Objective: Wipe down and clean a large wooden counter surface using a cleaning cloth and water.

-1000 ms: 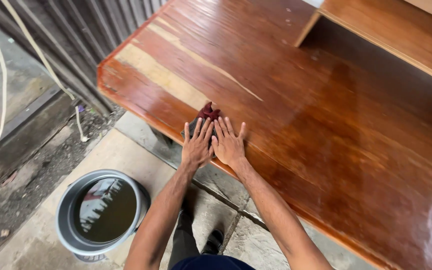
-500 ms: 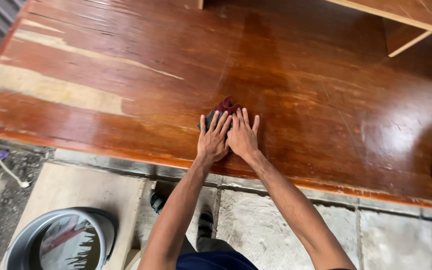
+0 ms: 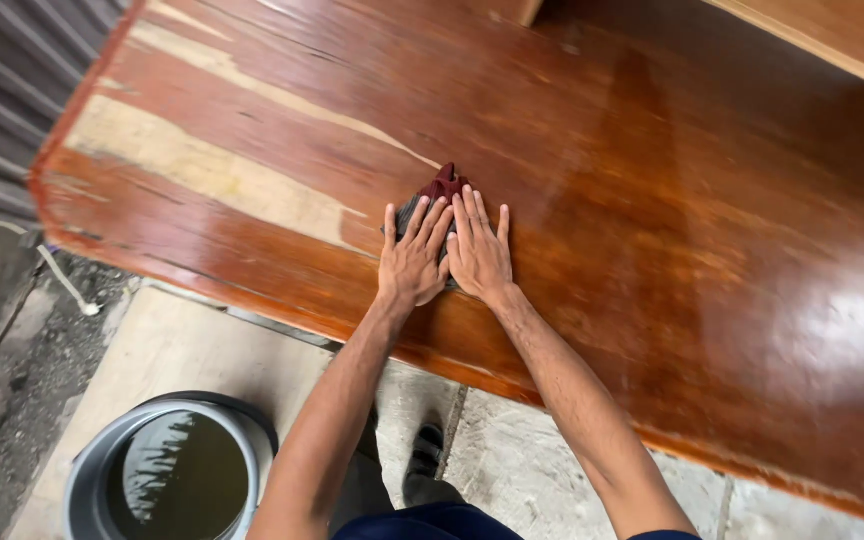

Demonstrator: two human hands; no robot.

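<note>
Left of the dark red cloth (image 3: 439,190), the left hand (image 3: 410,262) is lying flat, grip spread, pinning it to the glossy wooden worktop (image 3: 652,200). Right of it, the right hand (image 3: 479,257) is pressing likewise, adding weight. A grey bucket (image 3: 167,470) of dark liquid is standing on the floor below the cloth.

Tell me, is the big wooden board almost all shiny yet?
Much of the wooden board already looks dark and glossy, especially on the right. Right now the left hand and right hand press a dark red cloth flat against the middle. The pale, dull streaks towards the left end look not yet covered.
</note>
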